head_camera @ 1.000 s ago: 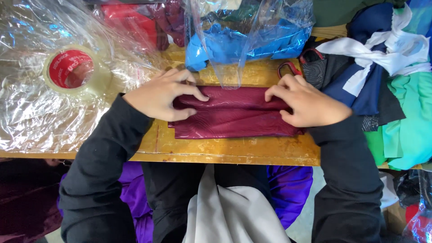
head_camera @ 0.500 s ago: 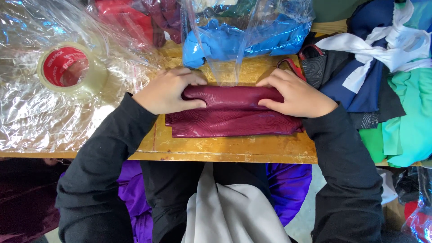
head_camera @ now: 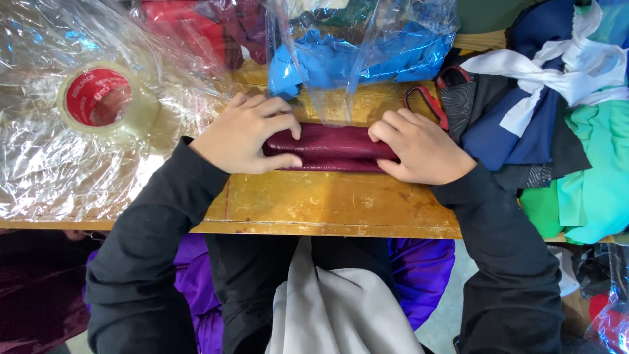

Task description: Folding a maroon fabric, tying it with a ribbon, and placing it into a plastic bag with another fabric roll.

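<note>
A maroon cloth (head_camera: 331, 147), folded into a narrow roll, lies across a yellow wooden table (head_camera: 327, 203). My left hand (head_camera: 246, 134) grips its left end, fingers curled over the top and thumb beneath. At the other end my right hand (head_camera: 419, 147) clamps the roll the same way. Both arms wear black sleeves. The ends of the cloth are hidden under my hands.
A roll of clear tape with a red core (head_camera: 101, 98) rests on crinkled clear plastic sheets (head_camera: 52, 164) at left. A clear bag of blue cloth (head_camera: 354, 56) lies just behind the roll. Piled garments (head_camera: 557, 131) in navy, white and green crowd the right. Red-handled scissors (head_camera: 426, 101) show partly.
The maroon cloth was a wider flat fold; my hands have folded it over away from me into a narrow roll and now grip its ends.
</note>
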